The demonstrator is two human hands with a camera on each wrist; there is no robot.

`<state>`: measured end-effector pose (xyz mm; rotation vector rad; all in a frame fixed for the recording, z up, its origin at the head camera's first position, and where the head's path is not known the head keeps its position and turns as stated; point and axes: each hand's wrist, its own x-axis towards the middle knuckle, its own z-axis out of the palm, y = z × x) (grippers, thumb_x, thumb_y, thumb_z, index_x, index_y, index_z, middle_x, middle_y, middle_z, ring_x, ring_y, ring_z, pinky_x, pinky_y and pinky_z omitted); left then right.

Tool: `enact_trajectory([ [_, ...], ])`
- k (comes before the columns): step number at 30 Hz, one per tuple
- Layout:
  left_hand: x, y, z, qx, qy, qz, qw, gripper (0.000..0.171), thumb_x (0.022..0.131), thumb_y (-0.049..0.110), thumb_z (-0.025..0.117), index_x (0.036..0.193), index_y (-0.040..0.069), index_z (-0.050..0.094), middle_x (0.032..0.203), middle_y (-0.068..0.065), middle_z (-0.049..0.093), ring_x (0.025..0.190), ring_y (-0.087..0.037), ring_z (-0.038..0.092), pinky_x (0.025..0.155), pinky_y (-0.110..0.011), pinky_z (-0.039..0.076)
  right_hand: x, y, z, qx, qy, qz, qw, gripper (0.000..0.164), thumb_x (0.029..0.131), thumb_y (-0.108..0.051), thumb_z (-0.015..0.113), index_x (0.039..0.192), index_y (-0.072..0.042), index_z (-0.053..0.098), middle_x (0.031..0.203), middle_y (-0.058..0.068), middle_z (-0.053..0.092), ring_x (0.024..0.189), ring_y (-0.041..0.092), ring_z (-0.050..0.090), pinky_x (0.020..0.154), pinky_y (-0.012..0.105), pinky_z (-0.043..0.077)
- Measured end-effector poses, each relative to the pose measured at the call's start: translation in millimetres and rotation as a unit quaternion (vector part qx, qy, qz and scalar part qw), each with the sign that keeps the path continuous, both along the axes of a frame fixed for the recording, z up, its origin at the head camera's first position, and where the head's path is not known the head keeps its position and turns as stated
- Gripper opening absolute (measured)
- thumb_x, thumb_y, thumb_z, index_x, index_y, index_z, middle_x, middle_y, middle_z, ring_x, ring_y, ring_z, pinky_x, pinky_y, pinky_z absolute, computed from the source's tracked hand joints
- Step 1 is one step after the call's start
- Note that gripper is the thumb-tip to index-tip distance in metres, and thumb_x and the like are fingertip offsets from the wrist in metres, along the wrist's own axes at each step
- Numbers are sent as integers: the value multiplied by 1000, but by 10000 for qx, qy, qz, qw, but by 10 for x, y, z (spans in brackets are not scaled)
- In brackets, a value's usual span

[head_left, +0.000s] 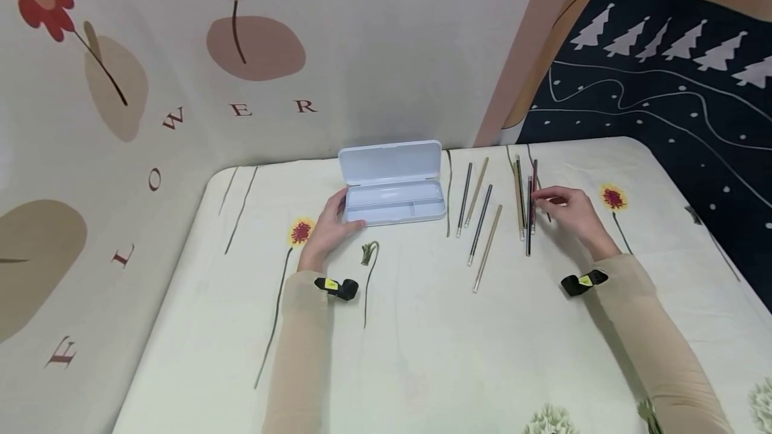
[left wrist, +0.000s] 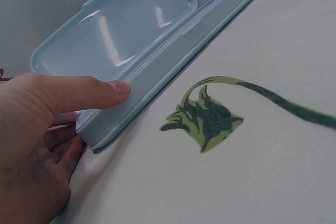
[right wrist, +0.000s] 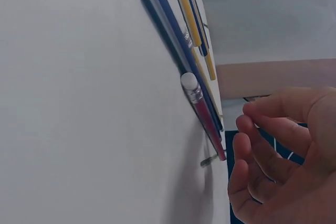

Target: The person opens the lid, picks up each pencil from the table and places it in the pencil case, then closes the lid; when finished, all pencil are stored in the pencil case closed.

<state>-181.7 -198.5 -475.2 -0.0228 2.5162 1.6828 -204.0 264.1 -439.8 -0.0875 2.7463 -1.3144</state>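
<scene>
A light blue plastic pencil case (head_left: 395, 222) stands with its lid (head_left: 392, 163) raised; no pencils show in its compartments. My left hand (head_left: 328, 230) holds the case by its left end, thumb (left wrist: 105, 94) on the front wall and the other fingers round the end, partly hidden. On the right, my right hand (head_left: 569, 211) hovers by a group of pencils, its fingertips close to a dark red pencil (right wrist: 207, 116) with a white eraser. Its fingers are loosely bent with nothing visible between them. A dark blue pencil (right wrist: 168, 24) lies beside the red one.
Between the case and the right-hand group lie several loose pencils, some dark like this one (head_left: 480, 225), others yellowish like this one (head_left: 487, 248). The white cloth (head_left: 410, 327) has printed flowers and stems. A patterned curtain (head_left: 386, 52) rises behind the table's back edge.
</scene>
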Motion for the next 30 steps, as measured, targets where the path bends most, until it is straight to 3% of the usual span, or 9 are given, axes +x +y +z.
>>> enact_trajectory([
  [4, -2, 2, 1, -5, 20, -9, 10000, 89, 79, 3, 74, 152, 4, 23, 154, -17, 26, 141, -30, 24, 116, -40, 19, -16, 9, -66, 7, 100, -62, 9999, 31, 97, -16, 57, 120, 5, 63, 114, 25, 61, 96, 21, 54, 72, 22, 44],
  [9, 0, 2, 11, 61, 39, -11, 10000, 89, 79, 2, 74, 152, 3, 23, 154, -17, 26, 141, -30, 25, 116, -39, 19, -60, 8, -140, 124, 122, -115, 9998, 33, 97, -12, 55, 123, 8, 58, 112, 28, 60, 100, 33, 56, 67, 16, 43],
  [13, -3, 0, 8, 77, 18, 4, 10000, 89, 79, 2, 74, 152, 4, 23, 154, -16, 26, 141, -29, 24, 116, -38, 19, -101, -8, -164, 285, 46, -196, 9994, 36, 96, -12, 54, 125, 9, 55, 112, 30, 59, 101, 37, 56, 67, 18, 43],
  [24, -20, 0, -22, -65, 27, 15, 10000, 87, 80, 5, 74, 152, 6, 25, 154, -15, 27, 142, -28, 24, 116, -38, 18, -157, -42, -163, 374, -219, -399, 9983, 38, 95, -14, 56, 125, 9, 54, 108, 26, 58, 95, 31, 53, 64, 20, 43],
  [30, -8, -1, -10, -31, 33, 25, 10000, 88, 79, 4, 74, 152, 5, 24, 154, -16, 26, 141, -29, 24, 116, -38, 19, -194, -86, -191, 504, -241, -557, 9969, 39, 92, -15, 61, 123, 7, 54, 102, 22, 59, 87, 28, 52, 67, 29, 42],
])
